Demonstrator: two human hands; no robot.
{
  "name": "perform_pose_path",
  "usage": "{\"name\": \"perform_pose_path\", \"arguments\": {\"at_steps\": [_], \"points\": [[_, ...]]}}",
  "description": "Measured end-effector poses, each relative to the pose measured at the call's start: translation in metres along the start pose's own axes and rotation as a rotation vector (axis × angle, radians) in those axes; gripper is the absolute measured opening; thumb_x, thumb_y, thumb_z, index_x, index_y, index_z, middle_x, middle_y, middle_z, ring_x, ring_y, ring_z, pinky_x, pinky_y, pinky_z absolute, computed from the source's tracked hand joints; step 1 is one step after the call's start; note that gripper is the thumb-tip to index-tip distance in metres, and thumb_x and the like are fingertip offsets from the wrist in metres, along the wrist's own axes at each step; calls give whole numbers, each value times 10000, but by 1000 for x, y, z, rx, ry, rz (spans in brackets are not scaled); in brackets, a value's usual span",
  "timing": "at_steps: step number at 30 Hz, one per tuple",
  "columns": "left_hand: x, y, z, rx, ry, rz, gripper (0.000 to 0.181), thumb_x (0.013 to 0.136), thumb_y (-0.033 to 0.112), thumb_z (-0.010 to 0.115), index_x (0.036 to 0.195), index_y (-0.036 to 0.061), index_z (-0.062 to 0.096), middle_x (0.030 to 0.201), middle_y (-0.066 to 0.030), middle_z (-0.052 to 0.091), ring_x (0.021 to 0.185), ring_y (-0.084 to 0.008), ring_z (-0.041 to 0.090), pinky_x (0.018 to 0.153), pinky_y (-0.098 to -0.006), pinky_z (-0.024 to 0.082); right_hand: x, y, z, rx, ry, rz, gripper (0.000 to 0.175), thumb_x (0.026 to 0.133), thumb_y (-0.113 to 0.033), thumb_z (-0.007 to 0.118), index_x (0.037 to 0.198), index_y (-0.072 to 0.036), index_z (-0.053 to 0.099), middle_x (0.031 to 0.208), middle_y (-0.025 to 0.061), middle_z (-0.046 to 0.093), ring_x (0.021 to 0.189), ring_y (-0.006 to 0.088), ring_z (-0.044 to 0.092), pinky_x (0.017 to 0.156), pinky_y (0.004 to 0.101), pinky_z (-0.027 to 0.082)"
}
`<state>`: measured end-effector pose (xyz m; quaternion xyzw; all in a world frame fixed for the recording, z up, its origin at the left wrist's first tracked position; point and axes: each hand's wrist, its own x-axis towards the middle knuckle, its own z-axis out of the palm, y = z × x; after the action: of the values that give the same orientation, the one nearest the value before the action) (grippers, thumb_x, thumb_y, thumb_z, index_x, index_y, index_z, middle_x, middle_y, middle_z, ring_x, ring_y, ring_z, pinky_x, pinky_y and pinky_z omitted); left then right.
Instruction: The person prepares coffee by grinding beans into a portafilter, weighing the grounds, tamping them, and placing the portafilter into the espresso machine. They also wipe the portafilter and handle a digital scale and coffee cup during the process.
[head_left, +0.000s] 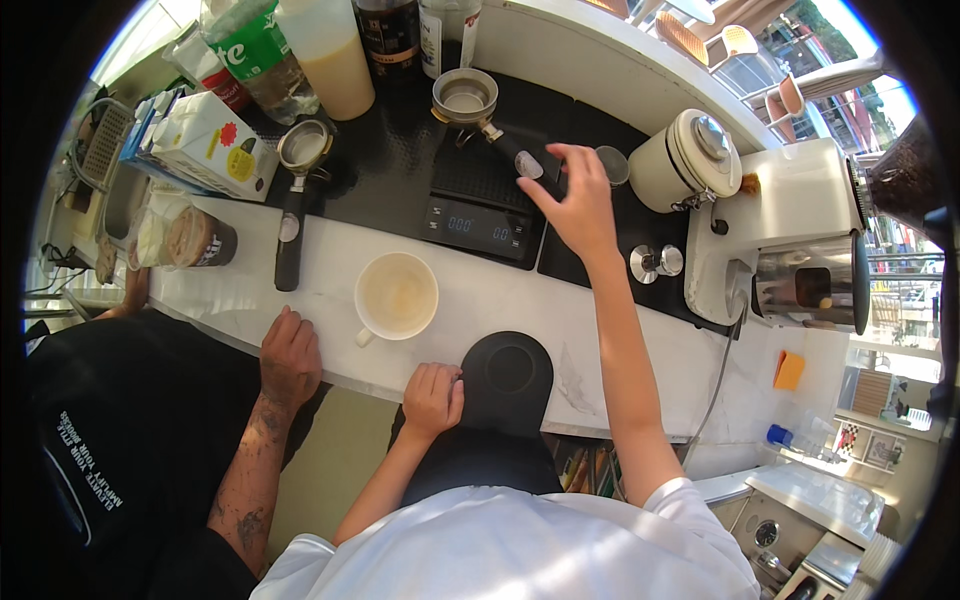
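Observation:
My right hand (576, 201) is spread with thumb and fingers apart around the black handle end of a portafilter (466, 96), whose metal basket sits beyond a black digital scale (480, 225); contact is not clear. A small round metal container (613, 166) stands just beyond the hand. My left hand (433, 400) rests loosely curled at the counter's front edge, beside a black tamping mat (510, 367); whether it holds anything cannot be told. A white cup (396, 296) with pale residue stands to its upper left. A second portafilter (303, 146) lies further left.
A co-worker's hand (291, 356) rests at the counter edge on the left. Bottles, a milk carton (217, 150) and iced drinks (199, 236) stand at the left. To the right are a lidded canister (684, 161), a metal tamper (656, 264) and a coffee grinder (780, 225).

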<state>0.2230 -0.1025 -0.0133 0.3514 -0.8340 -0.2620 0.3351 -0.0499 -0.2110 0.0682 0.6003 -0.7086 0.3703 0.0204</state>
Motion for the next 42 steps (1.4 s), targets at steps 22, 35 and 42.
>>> {"name": "perform_pose_path", "arguments": {"at_steps": [22, 35, 42], "points": [[-3, -3, 5, -33, 14, 34, 111, 794, 74, 478, 843, -8, 533, 759, -141, 514, 688, -309, 481, 615, -379, 393, 18, -24, -18, -138, 78, 145, 350, 756, -315, 641, 892, -7, 543, 823, 140, 546, 773, 323, 566, 682, 404, 452], [28, 83, 28, -375, -380, 295, 62, 764, -39, 504, 795, 4, 537, 758, -130, 525, 683, -281, 481, 632, -348, 391, -233, -7, -171, -93, 289, 895, 562, 678, -150, 690, 1166, 14, 464, 855, 166, 583, 716, 308, 589, 662, 379, 482], [34, 172, 163, -912, -1085, -310, 238, 871, 93, 493, 1081, -18, 481, 1031, -104, 524, 943, -196, 524, 809, -317, 434, -256, 44, -197, -119, 460, 1026, 669, 638, -94, 720, 1202, -6, 371, 794, 157, 586, 712, 316, 593, 640, 393, 476]]}}
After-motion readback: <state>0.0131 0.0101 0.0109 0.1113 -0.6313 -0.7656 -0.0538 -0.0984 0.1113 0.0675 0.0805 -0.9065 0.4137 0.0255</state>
